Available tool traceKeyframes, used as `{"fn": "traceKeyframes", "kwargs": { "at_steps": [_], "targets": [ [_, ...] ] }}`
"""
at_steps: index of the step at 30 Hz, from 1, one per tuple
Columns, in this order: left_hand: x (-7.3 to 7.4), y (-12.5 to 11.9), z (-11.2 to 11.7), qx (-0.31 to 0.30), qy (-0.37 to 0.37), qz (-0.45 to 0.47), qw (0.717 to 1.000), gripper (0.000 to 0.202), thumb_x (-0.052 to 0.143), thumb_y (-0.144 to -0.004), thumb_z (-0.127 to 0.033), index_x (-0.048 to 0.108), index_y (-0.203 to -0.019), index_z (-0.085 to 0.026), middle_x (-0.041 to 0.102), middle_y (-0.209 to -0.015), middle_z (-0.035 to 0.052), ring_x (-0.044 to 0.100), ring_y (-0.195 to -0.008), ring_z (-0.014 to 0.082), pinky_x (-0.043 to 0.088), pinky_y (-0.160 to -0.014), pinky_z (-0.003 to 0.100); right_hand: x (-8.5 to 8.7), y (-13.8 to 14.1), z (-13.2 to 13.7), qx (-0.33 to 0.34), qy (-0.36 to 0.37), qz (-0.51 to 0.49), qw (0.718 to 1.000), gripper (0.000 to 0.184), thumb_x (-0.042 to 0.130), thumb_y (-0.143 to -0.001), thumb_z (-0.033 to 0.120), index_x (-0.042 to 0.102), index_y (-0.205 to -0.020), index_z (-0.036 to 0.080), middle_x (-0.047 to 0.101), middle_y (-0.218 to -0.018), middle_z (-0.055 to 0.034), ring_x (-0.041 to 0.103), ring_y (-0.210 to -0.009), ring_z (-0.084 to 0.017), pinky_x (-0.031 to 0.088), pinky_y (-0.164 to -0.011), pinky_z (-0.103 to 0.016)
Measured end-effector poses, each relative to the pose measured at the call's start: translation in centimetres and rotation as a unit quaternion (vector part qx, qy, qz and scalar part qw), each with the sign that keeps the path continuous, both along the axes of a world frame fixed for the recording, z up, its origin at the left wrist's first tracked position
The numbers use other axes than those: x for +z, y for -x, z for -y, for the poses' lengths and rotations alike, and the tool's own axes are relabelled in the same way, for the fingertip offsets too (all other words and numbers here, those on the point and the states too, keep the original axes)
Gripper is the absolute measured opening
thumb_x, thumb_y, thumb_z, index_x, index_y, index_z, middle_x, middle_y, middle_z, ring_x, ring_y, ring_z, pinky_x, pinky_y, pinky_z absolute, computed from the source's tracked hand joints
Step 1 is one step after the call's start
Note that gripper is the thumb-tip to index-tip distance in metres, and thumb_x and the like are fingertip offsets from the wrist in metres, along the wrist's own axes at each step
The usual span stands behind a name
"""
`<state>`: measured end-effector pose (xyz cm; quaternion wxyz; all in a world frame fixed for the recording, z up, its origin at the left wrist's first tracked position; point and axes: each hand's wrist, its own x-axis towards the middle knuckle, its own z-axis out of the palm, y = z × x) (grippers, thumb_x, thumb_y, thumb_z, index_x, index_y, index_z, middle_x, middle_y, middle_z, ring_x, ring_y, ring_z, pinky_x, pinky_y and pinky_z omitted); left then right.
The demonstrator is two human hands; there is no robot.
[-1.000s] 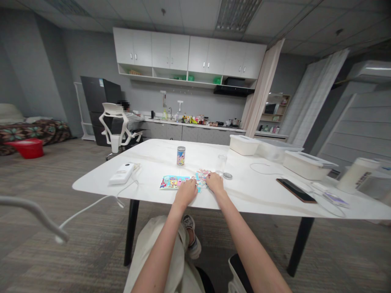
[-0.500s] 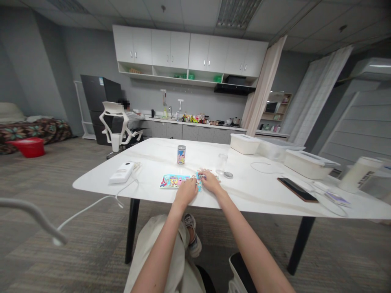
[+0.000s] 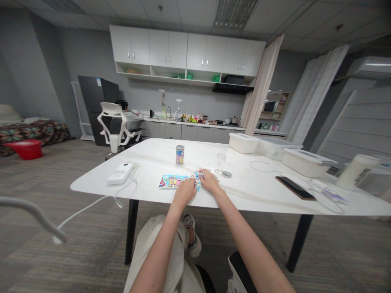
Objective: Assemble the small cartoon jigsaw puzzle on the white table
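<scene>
The fingers of the right hand (image 3: 209,182) are curling over jigsaw-like pieces (image 3: 198,188) just right of the cartoon picture strip (image 3: 171,181); those of the left hand (image 3: 186,190) are resting at its right end. Whether either is grasping a piece, one cannot tell. Beyond the strip, a printed can (image 3: 180,156) is standing on the worktop (image 3: 143,162). Piece-sorting seems underway, the next move probably calling for a fine pinch.

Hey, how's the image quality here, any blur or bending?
In the head view, the bottle at far right looks tilted and stretched, likely by the wide lens; the pieces near the right hand are too soft to tell apart; the ceiling is dim.
</scene>
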<state>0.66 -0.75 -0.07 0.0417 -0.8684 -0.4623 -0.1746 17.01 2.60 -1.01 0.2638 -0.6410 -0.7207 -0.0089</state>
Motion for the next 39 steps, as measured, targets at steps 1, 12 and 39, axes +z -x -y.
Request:
{"fn": "traceKeyframes", "kwargs": {
  "at_steps": [1,12,39],
  "targets": [
    [0.1,0.0,0.0,0.001,0.004,0.0,1.0,0.021,0.04,-0.093,-0.015,0.057,-0.105,-0.014,0.066,-0.107,0.0127,0.061,-0.103,0.0241,0.043,-0.09,0.034,0.1,0.0,0.1,-0.022,0.001,-0.002,1.0,0.043,0.04,-0.088,0.01,0.055,-0.128,0.015,0.058,-0.134,-0.0099,0.048,-0.126,-0.017,0.032,-0.107,-0.029],
    [0.0,-0.1,0.0,-0.003,-0.002,0.004,1.0,0.022,0.04,-0.092,-0.014,0.058,-0.105,-0.013,0.066,-0.107,0.0122,0.062,-0.102,0.0238,0.044,-0.089,0.034,0.7,0.4,0.7,-0.07,0.052,0.028,0.996,0.036,0.04,-0.09,0.02,0.064,-0.118,0.018,0.058,-0.134,-0.0092,0.05,-0.125,-0.021,0.033,-0.104,-0.034],
    [-0.1,0.0,0.0,0.003,-0.001,0.002,1.0,0.023,0.039,-0.093,-0.015,0.057,-0.106,-0.013,0.066,-0.107,0.0127,0.061,-0.103,0.0238,0.043,-0.09,0.034,1.3,0.4,1.1,-0.118,0.062,0.025,0.991,0.039,0.037,-0.089,0.017,0.063,-0.118,0.013,0.058,-0.133,-0.0142,0.048,-0.126,-0.023,0.033,-0.104,-0.033]
  ]
}}
